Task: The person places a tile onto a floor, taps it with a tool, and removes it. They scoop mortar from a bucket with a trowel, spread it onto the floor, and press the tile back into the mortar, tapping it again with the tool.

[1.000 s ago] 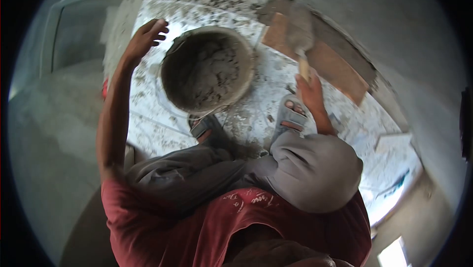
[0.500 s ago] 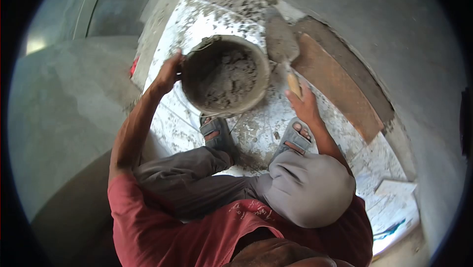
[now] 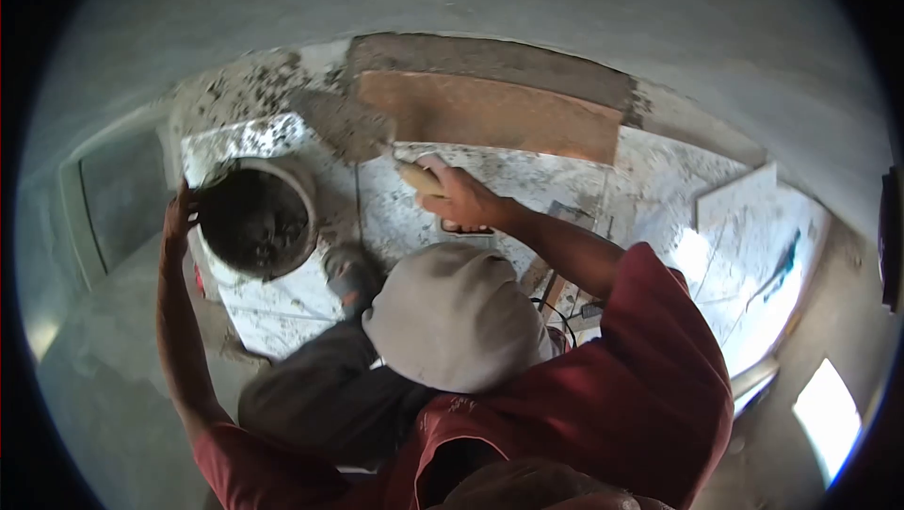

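My left hand grips the rim of a round bucket that holds dark wet mortar, at the left on the tiled floor. My right hand is shut on the wooden handle of a trowel. The trowel's blade carries grey mortar and lies at the left end of a brown skirting tile set along the foot of the wall. I am crouched, with my grey-trousered knee in the middle of the view.
White marbled floor tiles spattered with mortar run along the grey wall. A loose tile leans at the right beside a blue tool. A doorway frame stands at the left.
The view has swung to the right. My left hand went from open above the bucket to gripping its rim. My right hand carried the loaded trowel from the bucket to the brown skirting tile.
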`<state>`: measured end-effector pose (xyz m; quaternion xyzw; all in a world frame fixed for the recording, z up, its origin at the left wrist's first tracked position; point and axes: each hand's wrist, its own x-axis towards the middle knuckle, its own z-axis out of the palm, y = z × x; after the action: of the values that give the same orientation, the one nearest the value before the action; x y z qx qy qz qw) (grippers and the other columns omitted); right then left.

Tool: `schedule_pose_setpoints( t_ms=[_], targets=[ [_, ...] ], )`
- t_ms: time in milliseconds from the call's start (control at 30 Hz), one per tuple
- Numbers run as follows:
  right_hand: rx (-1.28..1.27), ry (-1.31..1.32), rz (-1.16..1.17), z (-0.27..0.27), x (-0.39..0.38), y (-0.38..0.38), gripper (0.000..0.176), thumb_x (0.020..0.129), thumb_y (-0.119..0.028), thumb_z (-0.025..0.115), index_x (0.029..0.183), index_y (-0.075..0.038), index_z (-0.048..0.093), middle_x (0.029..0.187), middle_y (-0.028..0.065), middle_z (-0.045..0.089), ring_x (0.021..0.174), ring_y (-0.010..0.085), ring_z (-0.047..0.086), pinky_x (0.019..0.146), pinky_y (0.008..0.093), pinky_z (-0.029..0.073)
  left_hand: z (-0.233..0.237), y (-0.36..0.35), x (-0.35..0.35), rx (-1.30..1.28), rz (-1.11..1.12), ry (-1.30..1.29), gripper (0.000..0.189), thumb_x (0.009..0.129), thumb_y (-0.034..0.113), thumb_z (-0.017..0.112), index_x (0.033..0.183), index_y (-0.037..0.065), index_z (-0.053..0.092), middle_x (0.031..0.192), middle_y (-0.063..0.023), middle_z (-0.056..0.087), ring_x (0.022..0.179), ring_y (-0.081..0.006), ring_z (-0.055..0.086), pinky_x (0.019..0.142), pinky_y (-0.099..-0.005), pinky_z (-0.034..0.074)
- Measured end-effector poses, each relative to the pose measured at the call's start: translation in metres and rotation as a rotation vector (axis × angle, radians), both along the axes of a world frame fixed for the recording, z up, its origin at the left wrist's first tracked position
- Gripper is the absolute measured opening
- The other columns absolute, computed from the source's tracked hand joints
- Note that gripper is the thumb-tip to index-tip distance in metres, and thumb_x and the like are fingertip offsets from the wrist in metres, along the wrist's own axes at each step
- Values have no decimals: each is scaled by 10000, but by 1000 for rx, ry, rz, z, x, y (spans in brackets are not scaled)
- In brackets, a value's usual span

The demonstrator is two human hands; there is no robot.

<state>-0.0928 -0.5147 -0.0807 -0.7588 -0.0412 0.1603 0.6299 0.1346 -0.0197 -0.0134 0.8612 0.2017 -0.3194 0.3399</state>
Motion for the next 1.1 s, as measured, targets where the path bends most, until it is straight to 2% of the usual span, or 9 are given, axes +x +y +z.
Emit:
schedule_pose_setpoints(
  t_ms=[33, 67, 267, 400, 600, 800, 867, 1000, 1100],
  targets=[
    [108, 719, 142, 51, 20, -10, 510, 834, -196, 613, 1238, 16, 386, 922, 207, 608, 810, 257, 591, 723, 367, 462, 4, 13, 2, -51, -89, 32, 762, 838, 688, 398, 1264, 62, 488, 1197, -107, 547, 1087, -215, 522, 874, -399, 432],
    [-9, 165, 70, -16, 6, 0, 512, 835, -172, 604, 1255, 9, 376, 1009, 197, 591, 872, 243, 580, 778, 360, 460, 14, 16, -2, -116, -26, 81, 791, 852, 674, 387, 1337, 50, 406, 1283, -117, 497, 1173, -256, 475, 942, -424, 408],
    [-175, -235, 116, 66, 56, 7, 525, 826, -213, 587, 1287, -22, 421, 1180, 245, 542, 1112, 388, 524, 942, 393, 406, 34, 17, -59, -352, 181, 124, 723, 895, 636, 337, 1313, 53, 424, 1168, -97, 549, 1032, -233, 553, 874, -380, 450],
    [-209, -205, 182, 115, 66, 30, 506, 831, -220, 579, 1278, -37, 427, 1169, 250, 542, 1103, 400, 525, 924, 408, 417, 11, 15, -78, -529, 171, -81, 598, 944, 545, 328, 1181, 51, 568, 1083, -42, 587, 943, -153, 548, 830, -334, 458],
    [-563, -148, 377, 149, 74, 62, 488, 833, -198, 566, 1266, -42, 406, 1124, 252, 549, 1058, 396, 533, 916, 399, 415, -4, -34, -71, -747, 389, -281, 520, 969, 424, 390, 1152, -26, 575, 1017, -105, 625, 889, -151, 585, 785, -281, 475],
    [-721, 569, 521, 173, 117, 116, 447, 821, -160, 545, 1198, 21, 388, 882, 199, 583, 704, 257, 624, 624, 387, 507, 15, -67, -79, -639, 232, -459, 453, 961, 369, 443, 1038, -32, 641, 858, -76, 653, 764, -127, 582, 723, -268, 470],
    [-823, 487, 632, 168, 142, 139, 398, 815, -120, 511, 1165, 34, 400, 836, 155, 584, 636, 229, 617, 512, 373, 492, 19, -76, -80, -589, 156, -516, 433, 956, 365, 458, 1007, -16, 656, 817, -67, 650, 744, -115, 558, 703, -276, 456],
    [-1009, 80, 1049, 176, 168, 201, 159, 740, -54, 512, 791, 81, 579, 702, 202, 573, 637, 292, 617, 542, 421, 494, 15, -78, -81, -528, 48, -622, 440, 954, 376, 455, 962, -21, 642, 727, -63, 616, 681, -108, 509, 651, -283, 434],
    [-1083, -206, 1046, 178, 161, 222, 113, 712, -57, 584, 693, 9, 672, 702, 159, 653, 669, 308, 652, 602, 381, 527, 14, -79, -76, -497, 19, -608, 426, 953, 367, 458, 911, -20, 631, 642, -71, 567, 616, -120, 463, 588, -296, 413]
  ],
)
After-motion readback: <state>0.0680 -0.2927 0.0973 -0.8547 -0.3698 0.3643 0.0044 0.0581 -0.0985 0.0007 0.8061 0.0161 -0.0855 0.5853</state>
